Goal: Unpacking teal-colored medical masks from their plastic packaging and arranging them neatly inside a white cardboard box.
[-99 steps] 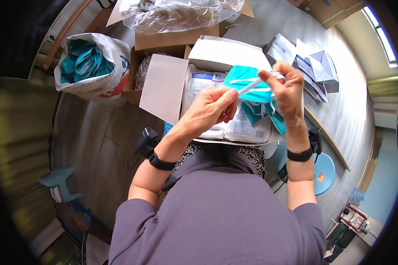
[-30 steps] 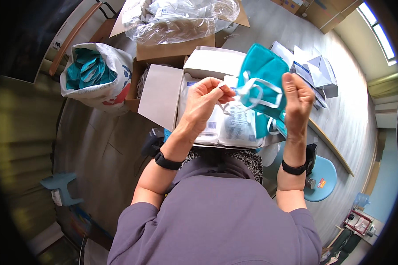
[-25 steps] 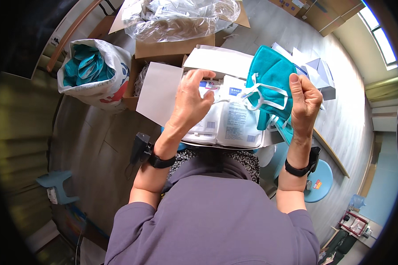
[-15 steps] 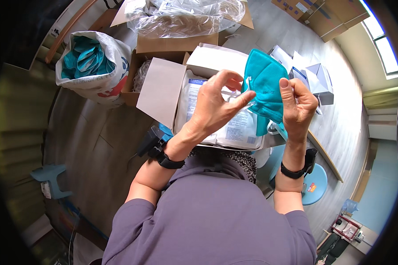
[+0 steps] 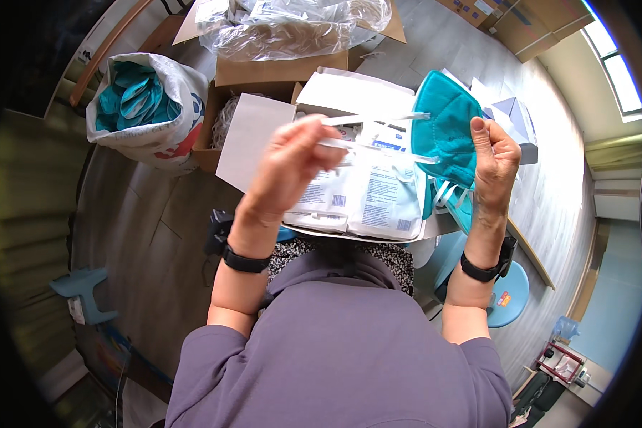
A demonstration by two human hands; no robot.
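Observation:
A teal folded face mask (image 5: 446,128) is gripped at its right edge by my right hand (image 5: 496,160), thumb on top. My left hand (image 5: 292,160), slightly smeared by motion, pinches the white ear loop (image 5: 378,148) and draws it out taut to the left in two strands. Below the hands stands an open white carton (image 5: 260,143) with flaps spread, filled with white printed packets (image 5: 385,200). More teal masks with white loops (image 5: 460,207) hang or lie under the held one, partly hidden by my right hand.
To the left, a white sack (image 5: 192,118) holds many teal masks. Behind the carton is a brown cardboard box (image 5: 282,71) topped with clear plastic wrap (image 5: 292,36). A blue stool (image 5: 510,296) stands right, a light-blue one (image 5: 85,292) far left. Large cartons (image 5: 528,28) sit at the far right.
My left hand has moved left, stretching the ear loop away from the mask. My right hand and the mask have shifted slightly right.

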